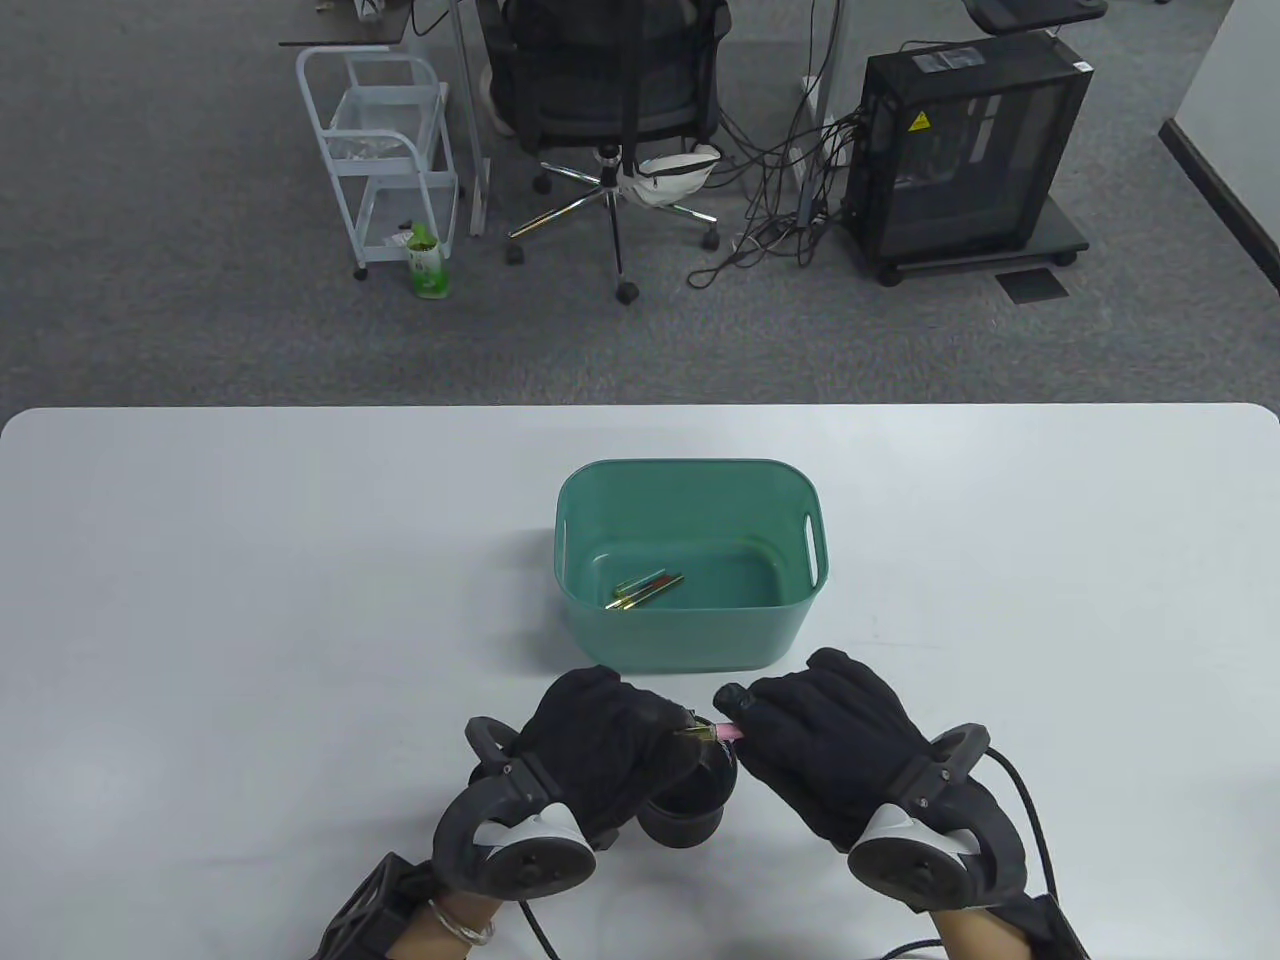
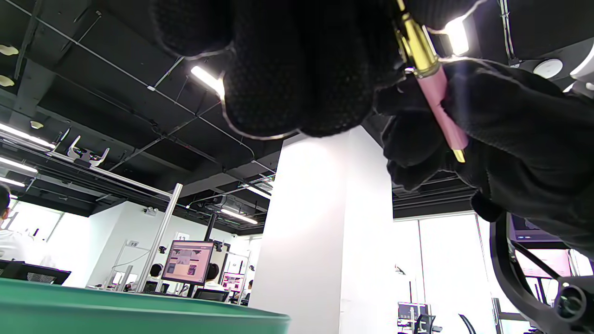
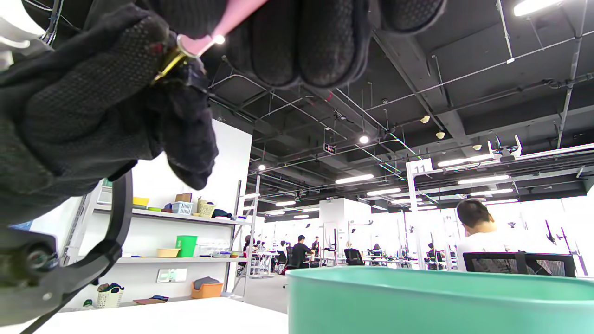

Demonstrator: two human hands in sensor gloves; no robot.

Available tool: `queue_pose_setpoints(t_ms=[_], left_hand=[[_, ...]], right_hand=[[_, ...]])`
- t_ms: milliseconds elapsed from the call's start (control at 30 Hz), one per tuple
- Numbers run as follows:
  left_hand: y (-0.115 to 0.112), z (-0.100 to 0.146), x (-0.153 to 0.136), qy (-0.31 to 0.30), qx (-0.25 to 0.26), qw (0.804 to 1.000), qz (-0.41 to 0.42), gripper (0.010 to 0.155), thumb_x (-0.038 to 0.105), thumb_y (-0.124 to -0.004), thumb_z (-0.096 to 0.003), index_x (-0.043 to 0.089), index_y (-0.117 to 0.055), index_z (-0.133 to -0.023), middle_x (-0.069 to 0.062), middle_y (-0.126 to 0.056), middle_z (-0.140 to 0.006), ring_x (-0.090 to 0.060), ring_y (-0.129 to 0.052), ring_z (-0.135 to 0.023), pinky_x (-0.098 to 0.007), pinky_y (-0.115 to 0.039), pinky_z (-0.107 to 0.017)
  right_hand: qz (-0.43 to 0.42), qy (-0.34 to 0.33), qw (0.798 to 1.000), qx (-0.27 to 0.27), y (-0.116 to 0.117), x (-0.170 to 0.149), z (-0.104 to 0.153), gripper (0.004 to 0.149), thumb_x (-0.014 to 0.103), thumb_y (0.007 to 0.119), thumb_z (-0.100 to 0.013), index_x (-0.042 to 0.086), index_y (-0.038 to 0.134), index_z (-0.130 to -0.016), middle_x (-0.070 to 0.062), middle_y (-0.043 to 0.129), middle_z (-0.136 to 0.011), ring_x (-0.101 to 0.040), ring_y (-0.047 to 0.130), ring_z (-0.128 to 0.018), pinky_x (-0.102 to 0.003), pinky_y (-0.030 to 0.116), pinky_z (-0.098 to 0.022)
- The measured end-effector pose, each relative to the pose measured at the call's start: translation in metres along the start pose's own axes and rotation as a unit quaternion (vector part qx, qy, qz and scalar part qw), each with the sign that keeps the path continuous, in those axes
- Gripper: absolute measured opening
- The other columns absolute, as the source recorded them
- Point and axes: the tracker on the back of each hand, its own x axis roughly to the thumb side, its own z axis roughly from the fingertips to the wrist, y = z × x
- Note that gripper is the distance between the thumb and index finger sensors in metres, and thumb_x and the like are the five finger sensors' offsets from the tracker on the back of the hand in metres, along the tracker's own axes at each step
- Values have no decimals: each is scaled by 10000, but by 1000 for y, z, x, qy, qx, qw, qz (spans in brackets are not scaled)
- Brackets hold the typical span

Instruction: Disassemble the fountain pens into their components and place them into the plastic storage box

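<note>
Currently a pink fountain pen (image 1: 722, 735) with a gold metal collar is gripped at opposite ends by curled left hand (image 1: 600, 740) and right hand (image 1: 825, 745), just above the tabletop (image 1: 250, 600) and near the green plastic storage box (image 1: 690, 640). Parts should be separated along the pen's axis, gently and without bending. Slim gold-tipped parts (image 1: 645, 592) are seen lying in the smooth, round-cornered box.

Pen (image 2: 441, 104): glossy pink barrel, polished gold metal collar. Gloves (image 1: 620, 735): matt black knit cloth. Storage box (image 1: 690, 480): smooth green plastic. Worktop (image 1: 250, 560): matt white.
</note>
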Motion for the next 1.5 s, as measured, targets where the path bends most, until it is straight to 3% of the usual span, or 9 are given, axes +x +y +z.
queue_pose_setpoints(t_ms=[233,400,567,867,1500], left_hand=[[0,0,-1,2,3,1000,1,531,503,-528,-661,143,-914,-716,-16,-1064,-577,-198,-1041,-476,-449,-776,-601],[-1,1,-2,1,-10,1000,3,653,621,-539,-621,123,-811,-943,-69,-995,-812,-257,-981,-699,-506,-691,-706],[0,1,-2,1,-11,1000,0,649,624,-656,-603,135,-708,-1026,-68,-924,-922,-259,-928,-804,-510,-657,-745],[-1,1,1,-6,-10,1000,-12,461,479,-749,-636,165,-692,-969,-21,-911,-907,-217,-928,-792,-489,-656,-753],[0,1,0,-1,3,1000,-4,453,511,-719,-628,136,-839,-851,-10,-1032,-716,-193,-1021,-613,-458,-731,-680]], right_hand=[[1,-1,1000,1,0,1,0,450,466,674,-577,291,806,-970,65,850,-879,-139,865,-778,-477,608,-767],[1,1,1000,-1,0,0,0,449,466,673,-577,293,806,-970,65,848,-879,-138,865,-777,-477,608,-766],[3,3,1000,-2,-1,-2,0,450,466,672,-577,293,805,-970,65,849,-879,-138,865,-777,-477,609,-765],[2,3,1000,1,0,-3,0,450,466,672,-577,292,804,-971,65,849,-879,-139,867,-776,-477,610,-765],[3,0,1000,3,1,-2,-1,450,467,671,-577,295,804,-971,64,850,-879,-139,866,-777,-477,610,-765]])
